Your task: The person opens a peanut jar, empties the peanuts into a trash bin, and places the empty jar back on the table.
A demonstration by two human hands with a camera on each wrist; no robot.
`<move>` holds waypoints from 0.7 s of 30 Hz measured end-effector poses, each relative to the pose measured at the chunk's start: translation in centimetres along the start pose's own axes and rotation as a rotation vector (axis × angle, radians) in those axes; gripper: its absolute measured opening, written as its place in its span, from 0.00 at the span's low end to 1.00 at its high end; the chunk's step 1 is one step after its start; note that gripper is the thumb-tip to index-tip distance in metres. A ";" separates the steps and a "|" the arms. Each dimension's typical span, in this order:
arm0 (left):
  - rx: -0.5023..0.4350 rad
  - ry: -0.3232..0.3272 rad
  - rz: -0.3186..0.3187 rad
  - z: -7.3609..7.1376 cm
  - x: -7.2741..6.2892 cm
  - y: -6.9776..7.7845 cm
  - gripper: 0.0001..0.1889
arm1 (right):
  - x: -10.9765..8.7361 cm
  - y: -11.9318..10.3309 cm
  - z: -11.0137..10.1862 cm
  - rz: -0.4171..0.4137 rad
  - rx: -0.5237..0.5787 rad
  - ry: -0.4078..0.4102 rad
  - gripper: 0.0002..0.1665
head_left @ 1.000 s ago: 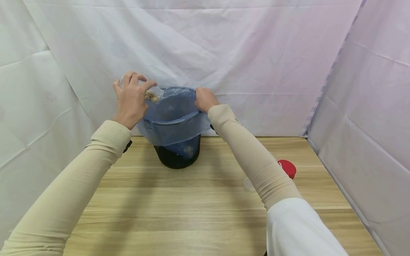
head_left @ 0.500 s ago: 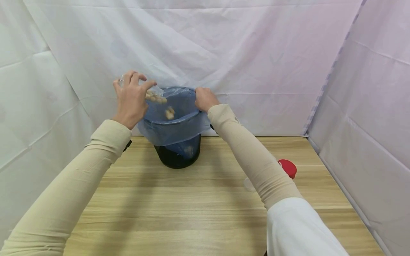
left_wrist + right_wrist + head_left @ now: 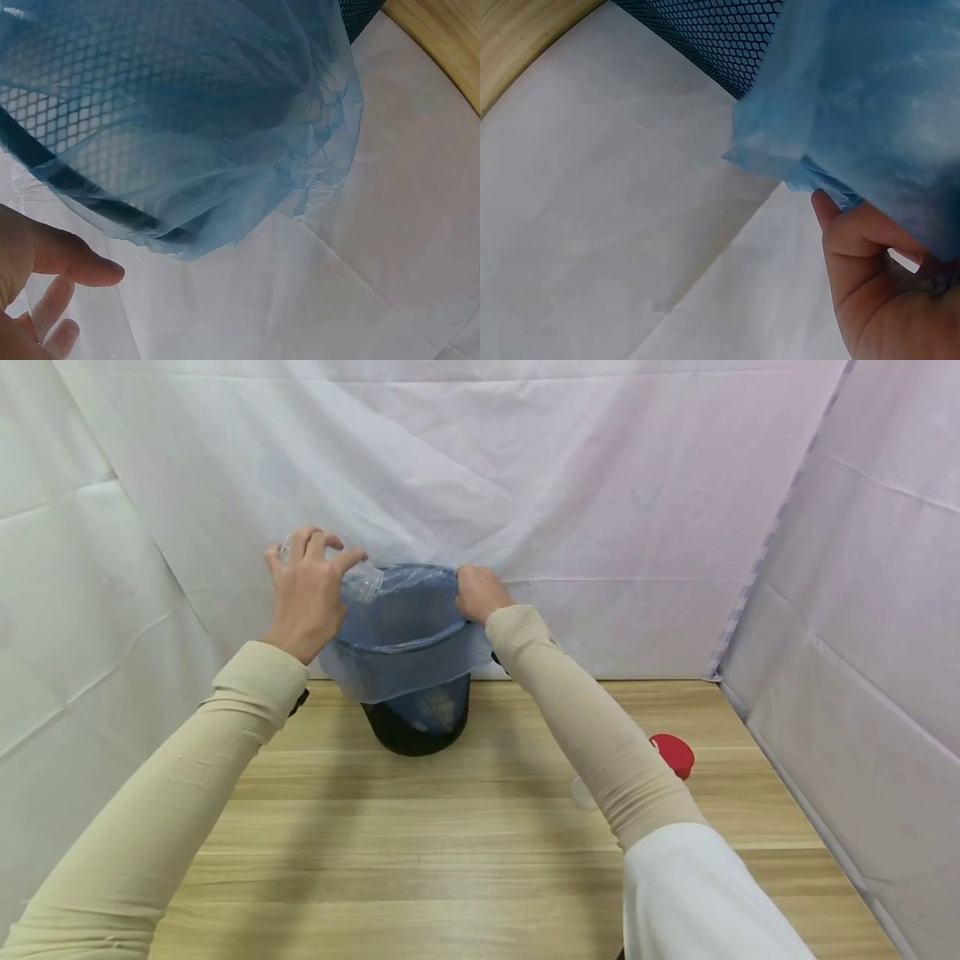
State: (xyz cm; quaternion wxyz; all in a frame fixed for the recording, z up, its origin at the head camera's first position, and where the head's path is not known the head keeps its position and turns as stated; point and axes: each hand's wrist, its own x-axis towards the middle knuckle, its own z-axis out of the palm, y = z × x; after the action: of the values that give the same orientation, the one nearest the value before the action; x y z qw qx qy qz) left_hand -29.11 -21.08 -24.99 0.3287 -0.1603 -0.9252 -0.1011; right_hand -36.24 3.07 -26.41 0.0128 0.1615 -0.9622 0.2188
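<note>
At the back of the table stands a dark mesh bin [image 3: 405,735], lined with a translucent blue bag [image 3: 408,672] folded over its rim. My left hand [image 3: 307,597] holds a clear plastic jar [image 3: 366,581], tipped sideways with its mouth over the bin's left side. No pieces show inside the visible part of the jar. On the opposite side, my right hand [image 3: 482,593] grips the bag at the rim; in the right wrist view its thumb and fingers [image 3: 855,232] curl round the bag's edge. The bin's bottom is hidden by its front wall.
A red round lid [image 3: 675,756] lies at the right, partly behind my right forearm. Beside that sleeve sits a small whitish translucent disc [image 3: 583,793]. White sheets [image 3: 600,510] hang behind and on both sides of the wooden table [image 3: 420,860].
Pale chunky pieces at the jar's mouth slid out and fell into the bin; the jar's visible part now looks empty. Both hands have stayed in nearly the same place.
</note>
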 end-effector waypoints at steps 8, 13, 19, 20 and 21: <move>0.003 0.003 -0.004 0.1 -0.1 -0.2 0.33 | 0.8 0.2 0.3 0.019 0.012 -0.023 0.28; -0.002 0.003 -0.010 0.0 0.0 -0.2 0.34 | 0.6 0.3 0.3 0.013 0.001 -0.011 0.28; -0.034 0.014 -0.034 -0.2 0.4 0.0 0.38 | 0.4 0.1 0.3 0.019 0.012 -0.010 0.28; -0.038 0.018 -0.041 -0.3 0.5 0.1 0.38 | 0.4 0.1 0.3 0.020 0.015 -0.010 0.27; -0.043 0.024 -0.048 -0.4 0.6 0.2 0.38 | 0.4 0.2 0.3 0.020 0.014 -0.010 0.27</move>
State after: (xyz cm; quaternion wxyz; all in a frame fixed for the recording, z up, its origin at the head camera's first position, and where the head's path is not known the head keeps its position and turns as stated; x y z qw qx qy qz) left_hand -29.29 -20.91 -24.32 0.3336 -0.1440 -0.9225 -0.1305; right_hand -36.67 2.96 -26.69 0.0045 0.1529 -0.9623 0.2249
